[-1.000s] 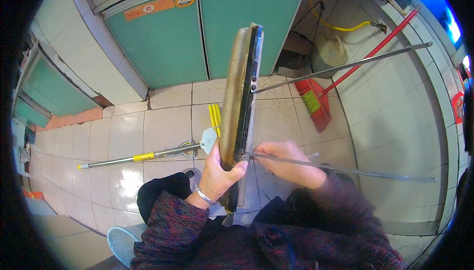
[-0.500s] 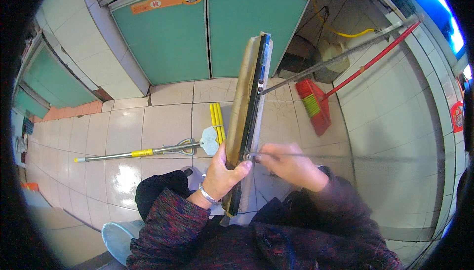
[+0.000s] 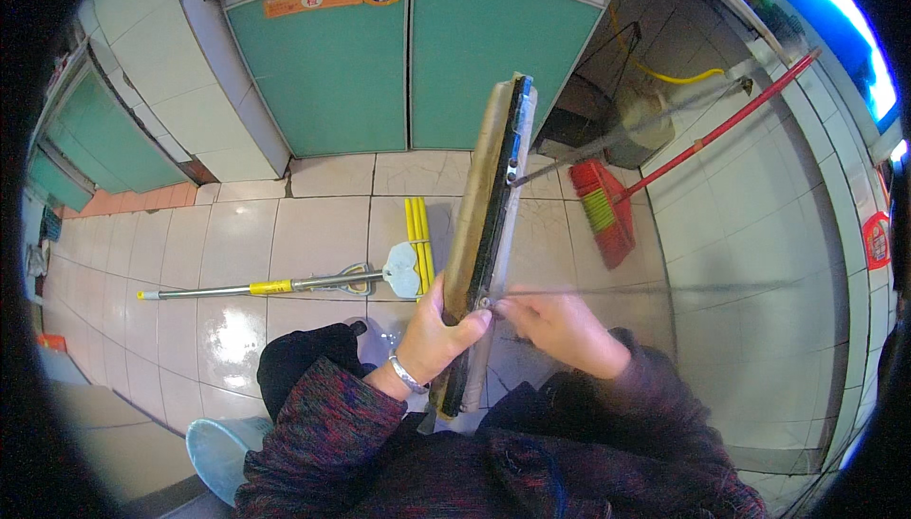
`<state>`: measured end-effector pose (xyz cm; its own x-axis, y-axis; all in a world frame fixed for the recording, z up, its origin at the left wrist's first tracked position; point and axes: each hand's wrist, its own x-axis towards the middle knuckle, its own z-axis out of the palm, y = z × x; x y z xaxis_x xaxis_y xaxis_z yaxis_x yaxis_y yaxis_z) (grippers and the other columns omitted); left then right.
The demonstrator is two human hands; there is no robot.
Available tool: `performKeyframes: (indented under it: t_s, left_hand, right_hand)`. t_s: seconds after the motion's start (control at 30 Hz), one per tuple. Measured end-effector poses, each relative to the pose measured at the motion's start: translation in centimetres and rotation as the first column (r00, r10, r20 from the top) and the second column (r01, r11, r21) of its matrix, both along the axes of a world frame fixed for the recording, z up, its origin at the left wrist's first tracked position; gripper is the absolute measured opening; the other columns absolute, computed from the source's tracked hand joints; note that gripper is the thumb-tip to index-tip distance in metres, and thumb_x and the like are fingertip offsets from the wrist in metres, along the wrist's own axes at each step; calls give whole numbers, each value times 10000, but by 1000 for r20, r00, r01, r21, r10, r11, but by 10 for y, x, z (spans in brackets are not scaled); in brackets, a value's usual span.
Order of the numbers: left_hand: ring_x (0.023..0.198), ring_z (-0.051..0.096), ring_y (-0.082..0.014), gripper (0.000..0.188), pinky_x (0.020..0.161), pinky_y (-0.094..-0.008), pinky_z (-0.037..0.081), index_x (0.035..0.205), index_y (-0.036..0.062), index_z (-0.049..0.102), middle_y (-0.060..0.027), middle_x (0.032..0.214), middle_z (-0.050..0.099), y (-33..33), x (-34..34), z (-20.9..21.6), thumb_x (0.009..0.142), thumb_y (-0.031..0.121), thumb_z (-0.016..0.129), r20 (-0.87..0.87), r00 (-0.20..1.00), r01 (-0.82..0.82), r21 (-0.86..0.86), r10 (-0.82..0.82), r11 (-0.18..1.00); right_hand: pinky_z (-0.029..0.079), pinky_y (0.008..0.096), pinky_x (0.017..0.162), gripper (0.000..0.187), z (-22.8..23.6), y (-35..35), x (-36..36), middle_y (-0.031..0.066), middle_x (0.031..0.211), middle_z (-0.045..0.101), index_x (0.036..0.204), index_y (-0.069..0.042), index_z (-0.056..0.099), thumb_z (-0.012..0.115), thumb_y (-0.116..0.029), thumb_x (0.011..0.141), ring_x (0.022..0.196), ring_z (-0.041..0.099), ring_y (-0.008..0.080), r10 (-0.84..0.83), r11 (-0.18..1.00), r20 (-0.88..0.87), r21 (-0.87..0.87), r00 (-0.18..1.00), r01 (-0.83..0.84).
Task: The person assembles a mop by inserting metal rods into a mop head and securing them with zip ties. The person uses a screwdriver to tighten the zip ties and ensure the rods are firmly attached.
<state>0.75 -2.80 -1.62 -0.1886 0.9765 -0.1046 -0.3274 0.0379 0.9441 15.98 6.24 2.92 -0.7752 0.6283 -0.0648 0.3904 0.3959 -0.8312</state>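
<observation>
A long sponge mop head [image 3: 467,234], with a yellowish-brown sponge side and a black strip along a pale metal plate, stands slanted in front of me. My left hand [image 3: 424,343], wearing a silver bangle, is wrapped round its lower part, thumb beside a small screw [image 3: 486,303]. My right hand [image 3: 567,331] pinches the near end of a thin metal rod [image 3: 655,289] close to that screw; the rod is smeared by motion. Higher on the plate, a second metal rod [image 3: 607,142] joins near some bolts and runs up to the right, also blurred.
On the tiled floor lie a silver-and-yellow pole [image 3: 218,289], a pale blue plastic piece [image 3: 401,270] and several yellow tubes [image 3: 418,234]. A red broom [image 3: 605,220] leans at the right wall. Green cabinet doors [image 3: 323,83] stand ahead; a light-blue bucket [image 3: 223,457] is at lower left.
The view has shifted slightly. The thin rod has swung a little, its far end now higher. The far end of the upper rod has also moved. Both hands keep their hold.
</observation>
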Motion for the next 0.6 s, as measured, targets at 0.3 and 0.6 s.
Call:
performKeyframes:
  t_s: [0.3, 0.6]
  left_hand:
    - [913, 523, -110, 492, 834, -263, 432, 1177, -7, 435, -51, 1016, 559, 1, -4, 2, 761, 141, 651, -62, 998, -8, 28, 10, 1000]
    - [928, 534, -124, 544, 845, -273, 433, 1188, -5, 415, -61, 1016, 565, 0, 3, -4, 736, 147, 676, -164, 986, -22, 50, 30, 999]
  right_hand:
    - [428, 282, 491, 122, 2, 3, 1, 46, 610, 541, 836, -14, 567, 557, -134, 858, 538, 519, 97, -113, 884, 41, -453, 993, 119]
    - [441, 328, 500, 69, -10, -7, -3, 100, 627, 557, 850, -25, 562, 560, -83, 813, 540, 567, 197, -93, 996, -13, -19, 996, 93]
